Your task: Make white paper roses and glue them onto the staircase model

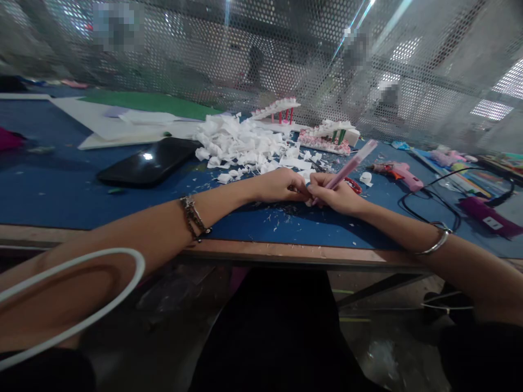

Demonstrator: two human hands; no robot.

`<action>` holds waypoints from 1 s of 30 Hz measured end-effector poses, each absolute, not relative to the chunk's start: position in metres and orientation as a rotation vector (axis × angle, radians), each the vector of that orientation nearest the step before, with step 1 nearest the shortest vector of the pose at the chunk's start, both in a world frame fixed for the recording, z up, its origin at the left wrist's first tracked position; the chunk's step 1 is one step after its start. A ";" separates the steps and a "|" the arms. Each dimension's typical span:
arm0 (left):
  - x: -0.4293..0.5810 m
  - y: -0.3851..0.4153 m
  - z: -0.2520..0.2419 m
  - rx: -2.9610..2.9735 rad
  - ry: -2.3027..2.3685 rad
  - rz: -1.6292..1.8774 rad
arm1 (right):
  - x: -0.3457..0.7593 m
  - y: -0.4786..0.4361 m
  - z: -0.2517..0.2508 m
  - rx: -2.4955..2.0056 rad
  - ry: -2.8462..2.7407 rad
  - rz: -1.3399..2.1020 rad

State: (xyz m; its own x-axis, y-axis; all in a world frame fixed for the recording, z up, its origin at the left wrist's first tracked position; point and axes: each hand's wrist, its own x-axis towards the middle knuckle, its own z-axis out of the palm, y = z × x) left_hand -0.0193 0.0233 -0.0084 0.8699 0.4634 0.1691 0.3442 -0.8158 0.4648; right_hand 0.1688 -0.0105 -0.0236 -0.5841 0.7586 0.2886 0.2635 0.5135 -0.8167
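Note:
My right hand [337, 195] is closed around a long pink craft knife [354, 161] whose tip points down at the blue table top [49, 190]. My left hand [281, 185] lies beside it, fingers curled and pinched on a small white scrap that I can barely make out. Both hands meet just in front of a heap of white foam or paper scraps [241, 144]. Red-handled scissors [353, 185] peek out behind my right hand.
A black phone [149, 161] lies left of the heap, with white sheets [114, 128] behind it. Small white models with pink and green posts [327, 136] stand at the back. A pink glue gun [398, 173] and black cable [429, 209] lie to the right. Perforated metal mesh [261, 54] walls the far side.

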 end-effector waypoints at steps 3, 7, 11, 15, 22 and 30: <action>-0.019 0.024 -0.009 2.603 0.593 0.369 | 0.169 -0.010 -0.023 -0.810 -2.101 0.979; -0.019 0.024 -0.009 2.611 0.590 0.371 | 0.170 -0.010 -0.023 -0.807 -2.102 1.009; -0.019 0.024 -0.009 2.609 0.598 0.366 | 0.169 -0.011 -0.021 -0.833 -2.097 1.042; -0.019 0.022 -0.009 2.662 0.537 0.444 | 0.170 -0.010 -0.020 -0.839 -2.044 1.112; -0.018 0.021 -0.012 2.705 0.469 0.708 | 0.169 -0.005 -0.025 -0.796 -1.827 1.212; -0.018 0.024 -0.015 2.663 0.379 0.605 | 0.168 -0.007 -0.024 -0.756 -1.731 1.233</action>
State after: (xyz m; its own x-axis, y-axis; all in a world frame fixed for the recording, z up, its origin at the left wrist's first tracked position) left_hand -0.0181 0.0243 -0.0155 0.8709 0.3382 0.3566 0.1738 -0.8907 0.4201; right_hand 0.1683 -0.0074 -0.0239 -0.4495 0.8432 0.2949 -0.0031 0.3286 -0.9444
